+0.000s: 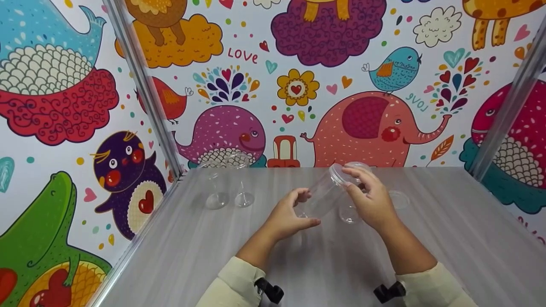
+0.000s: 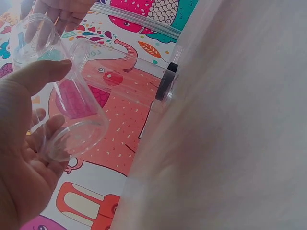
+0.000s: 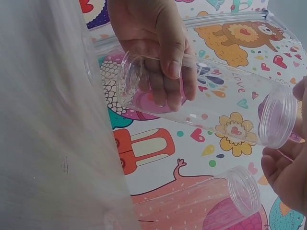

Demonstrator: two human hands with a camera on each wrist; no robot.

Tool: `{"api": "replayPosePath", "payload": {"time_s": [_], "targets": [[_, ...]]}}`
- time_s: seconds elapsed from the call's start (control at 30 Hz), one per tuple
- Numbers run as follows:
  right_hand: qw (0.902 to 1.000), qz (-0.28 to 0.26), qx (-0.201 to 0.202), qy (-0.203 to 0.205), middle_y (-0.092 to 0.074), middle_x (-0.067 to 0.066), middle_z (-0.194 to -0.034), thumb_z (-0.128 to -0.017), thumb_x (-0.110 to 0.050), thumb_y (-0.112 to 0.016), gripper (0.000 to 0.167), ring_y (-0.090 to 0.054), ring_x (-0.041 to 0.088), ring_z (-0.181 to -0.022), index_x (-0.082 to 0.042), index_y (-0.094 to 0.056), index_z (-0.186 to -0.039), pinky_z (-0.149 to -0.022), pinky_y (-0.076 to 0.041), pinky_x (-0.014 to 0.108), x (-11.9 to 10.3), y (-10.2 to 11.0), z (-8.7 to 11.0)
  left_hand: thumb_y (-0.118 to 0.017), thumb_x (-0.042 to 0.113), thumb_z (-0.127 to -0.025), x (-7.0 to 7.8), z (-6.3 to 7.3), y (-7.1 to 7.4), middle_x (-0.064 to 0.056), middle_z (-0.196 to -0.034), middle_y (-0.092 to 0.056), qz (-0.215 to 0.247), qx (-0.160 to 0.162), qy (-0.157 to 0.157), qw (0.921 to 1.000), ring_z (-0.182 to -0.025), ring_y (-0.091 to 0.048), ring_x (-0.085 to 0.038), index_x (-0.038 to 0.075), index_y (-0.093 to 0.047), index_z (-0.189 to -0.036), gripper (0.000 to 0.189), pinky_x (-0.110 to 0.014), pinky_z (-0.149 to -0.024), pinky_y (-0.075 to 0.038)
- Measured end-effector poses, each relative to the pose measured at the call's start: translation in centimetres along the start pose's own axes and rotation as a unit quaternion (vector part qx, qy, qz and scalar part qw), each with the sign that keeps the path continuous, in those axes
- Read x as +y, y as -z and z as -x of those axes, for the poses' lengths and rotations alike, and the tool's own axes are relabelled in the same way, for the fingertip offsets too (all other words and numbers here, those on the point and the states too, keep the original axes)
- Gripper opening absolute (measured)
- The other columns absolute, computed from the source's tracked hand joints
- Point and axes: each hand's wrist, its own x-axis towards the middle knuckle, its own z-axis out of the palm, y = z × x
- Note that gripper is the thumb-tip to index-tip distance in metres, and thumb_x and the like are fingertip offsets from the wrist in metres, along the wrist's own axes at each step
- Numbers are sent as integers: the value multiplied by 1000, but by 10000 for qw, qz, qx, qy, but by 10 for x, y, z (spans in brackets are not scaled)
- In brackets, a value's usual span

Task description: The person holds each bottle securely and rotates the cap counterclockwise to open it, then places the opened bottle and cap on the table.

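A clear plastic jar (image 1: 323, 194) is tilted above the table, its ridged top end (image 1: 338, 174) leaning up to the right. My left hand (image 1: 288, 215) grips the jar's lower end, with the thumb across one side (image 2: 53, 72) and the fingers round the other. My right hand (image 1: 371, 198) holds the ridged end, thumb and forefinger at its edge. In the right wrist view the jar's wall (image 3: 206, 112) looks see-through, with the left fingers visible behind it. Another clear jar (image 1: 349, 215) stands behind, partly hidden by the right hand.
Two more clear jars (image 1: 216, 200) (image 1: 244, 198) stand at the back left of the grey table (image 1: 192, 264). A thin clear disc (image 1: 399, 199) lies right of the right hand. Patterned walls (image 1: 294, 51) with metal corner posts (image 1: 143, 89) enclose the table.
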Motion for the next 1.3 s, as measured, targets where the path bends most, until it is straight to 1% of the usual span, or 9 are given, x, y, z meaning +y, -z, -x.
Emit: {"api": "replayPosePath", "payload": {"time_s": [0.13,0.2,0.4,0.5,0.6,0.7,0.8,1.03,1.3], "targets": [[9998,-167,-76,57,-56,1,-160,-107,-21,-56,39,-55,29,-143,-23,-66,-145,-115,-53,55,0,0,0,-94,44,-78,-1,0,0,6,-151,-63,32,16,15,10000,-148,-55,-24,30,-51,-151,86,-58,-121,-47],[9997,-222,-101,85,-56,1,-160,-106,-18,-55,40,-54,30,-145,-23,-66,-145,-116,-51,57,2,0,-1,-95,42,-78,-1,0,-1,5,-150,-63,46,30,17,10000,-147,-55,-25,29,-52,-151,85,-58,-121,-48],[9996,-229,-54,168,-57,1,-158,-104,-16,-57,40,-55,27,-139,-22,-68,-142,-107,-54,49,2,0,-3,-94,42,-78,-1,1,-1,3,-149,-64,32,46,-21,10000,-145,-56,-25,27,-52,-152,87,-59,-119,-49],[9999,-43,74,121,-58,1,-155,-104,-27,-66,40,-57,23,-132,-23,-66,-143,-100,-56,43,1,0,-3,-94,45,-78,-1,1,-1,5,-149,-64,6,39,-12,10000,-146,-56,-25,27,-51,-152,87,-58,-119,-49],[9996,181,200,-89,-60,4,-150,-99,-42,-74,50,-59,23,-121,-23,-65,-144,-92,-59,38,0,0,-3,-94,47,-78,0,1,-1,6,-150,-63,-65,7,26,10000,-147,-56,-24,30,-51,-152,87,-57,-119,-49],[9986,346,240,-331,-61,9,-144,-96,-51,-77,57,-61,25,-110,-23,-65,-144,-86,-64,39,-2,-1,-3,-93,47,-78,0,2,-1,8,-151,-63,-121,-35,71,9999,-148,-55,-23,32,-51,-152,87,-56,-119,-49],[9979,399,230,-455,-62,10,-140,-96,-54,-76,57,-62,27,-105,-23,-67,-142,-84,-66,42,-2,-1,-4,-93,44,-79,1,2,-1,8,-151,-63,-141,-62,69,9999,-148,-55,-22,33,-51,-152,85,-56,-120,-49],[9984,369,142,-413,-66,10,-134,-101,-51,-70,50,-59,25,-106,-22,-68,-141,-84,-59,31,-1,0,-3,-93,41,-80,1,2,-1,8,-150,-63,-89,-64,0,9999,-146,-56,-22,32,-51,-153,85,-56,-119,-50],[9997,145,96,-195,-63,2,-149,-104,-38,-66,43,-59,21,-116,-24,-66,-144,-92,-59,34,1,0,-1,-94,41,-79,1,2,-2,8,-150,-63,-68,-37,0,10000,-145,-56,-22,30,-51,-153,86,-55,-119,-51]]}}
